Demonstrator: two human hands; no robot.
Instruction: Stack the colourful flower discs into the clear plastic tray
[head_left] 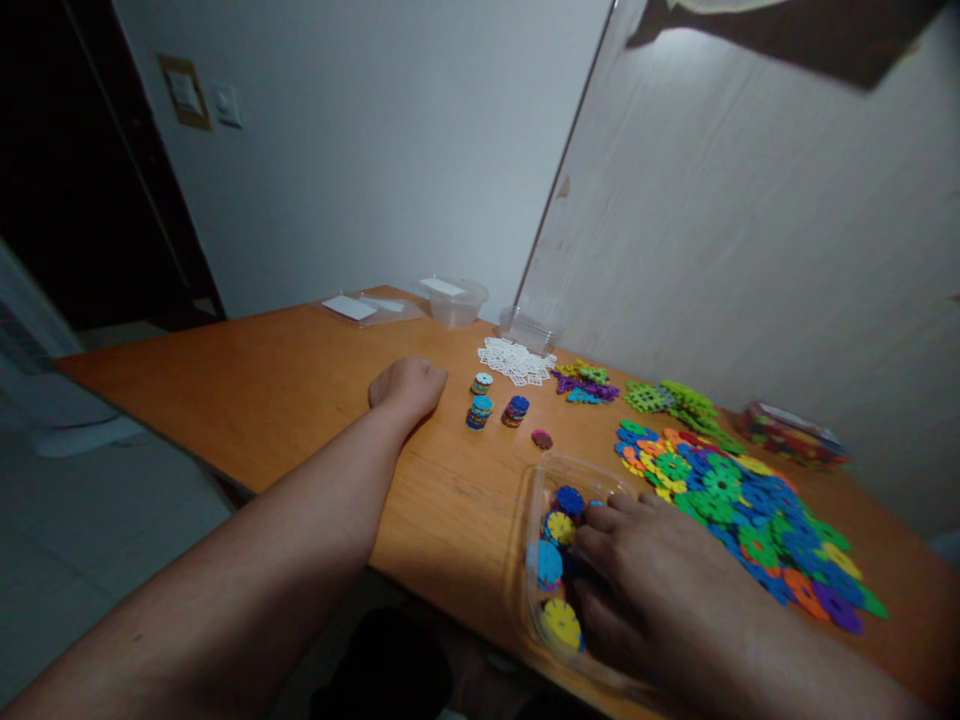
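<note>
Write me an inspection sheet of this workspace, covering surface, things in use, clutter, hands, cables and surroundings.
Surface: brown table, laden mostly on its right side.
Things in use: clear tub holding colored discs; three disc stacks and a loose disc outside it.
Clutter: flower-shaped pieces heaped at right; white pieces and plastic bowl behind.
Hands: right hand in tub, left hand curled beside stacks; both grips hidden.
Cables: nothing seen.
Surroundings: pale wall, dark door at left.

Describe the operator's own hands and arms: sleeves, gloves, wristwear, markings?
Left hand and right hand are gloveless. Left forearm and right forearm are bare; no sleeve shows in frame. No watch, band or cable visible on either. One small spot marks the left forearm. Rings: can't tell.
</note>
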